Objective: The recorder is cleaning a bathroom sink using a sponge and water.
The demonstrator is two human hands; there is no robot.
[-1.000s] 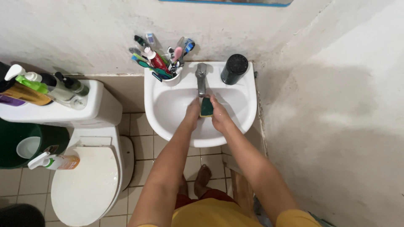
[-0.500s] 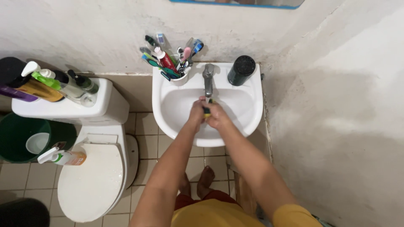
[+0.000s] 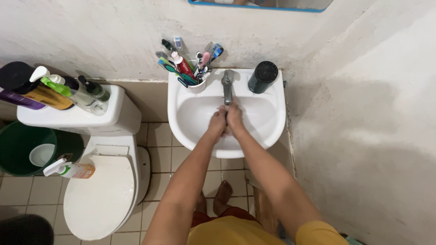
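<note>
Bucket: a green bucket (image 3: pixel 18 149) at 9 o'clock is cut by the frame edge, with a pale round thing inside that I cannot make out.
Cistern: bottles (image 3: pixel 54 90) crowd the top of the toilet cistern (image 3: pixel 91 120) at 10 o'clock, some of them cut off on the left.
Toilet: the lid (image 3: pixel 100 199) is down, at 8 o'clock. A spray bottle (image 3: pixel 70 170) lies at its left edge.
Cup: a white cup (image 3: pixel 196 85) of toothbrushes and a tube stands on the sink's back rim, at 11 o'clock from the hands.
Sink: the white sink (image 3: pixel 175 113) sits at 12 o'clock in the view and looks clean where it shows.
Left hand: the left hand (image 3: pixel 217 127) is over the bowl, curled and pressed against the other hand.
Tap: the tap (image 3: pixel 227 84) stands at 12 o'clock from the hands, its spout ending just above them.
Right hand: the right hand (image 3: pixel 235 119) is closed against the left, fingertips up at the spout.
Progress: the work looks to be in mid-course, as both hands are in the bowl under the spout and neither is drawn back.
Hidden: I cannot tell whether anything lies between the palms. Running water and lather are too faint to make out.
Canister: a dark round canister (image 3: pixel 263 77) stands on the rim at 1 o'clock from the hands.
Cut off: only a blue strip of mirror frame (image 3: pixel 259 6) shows at the top. The arms hide most of the bare feet (image 3: pixel 222 193).
</note>
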